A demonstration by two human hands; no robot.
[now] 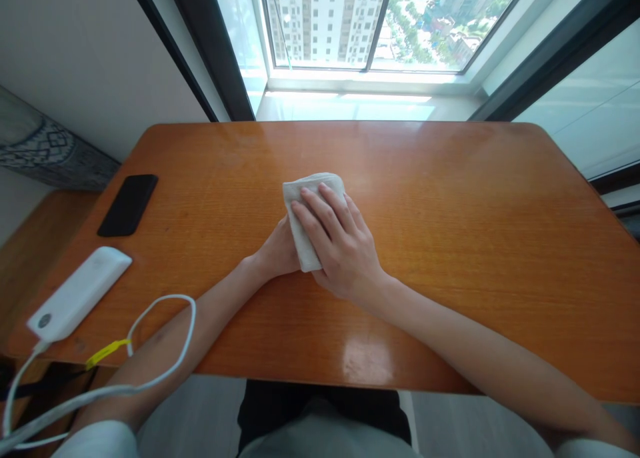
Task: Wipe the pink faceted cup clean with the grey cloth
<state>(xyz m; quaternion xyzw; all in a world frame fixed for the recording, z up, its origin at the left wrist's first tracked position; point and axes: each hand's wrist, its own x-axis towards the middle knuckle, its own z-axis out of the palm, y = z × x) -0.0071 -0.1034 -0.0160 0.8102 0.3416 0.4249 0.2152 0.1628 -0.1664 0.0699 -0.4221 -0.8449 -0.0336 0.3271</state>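
A folded white cloth (303, 241) is held between my two hands over the middle of the brown wooden table (475, 245). My right hand (347, 248) lies over the cloth's top, its fingers pressed along it and pointing up and to the left. From the left, my left hand (281, 250) holds the cloth from beneath. The fingers of that hand are hidden behind the cloth, as is most of its palm.
On the table's left side lie a black phone (129, 205) and a white power bank (80, 293). A white cable (189, 331) with a yellow tag (107, 353) loops across my left forearm. Beyond the table's far edge is a window (370, 25); a patterned curtain (55, 145) hangs left.
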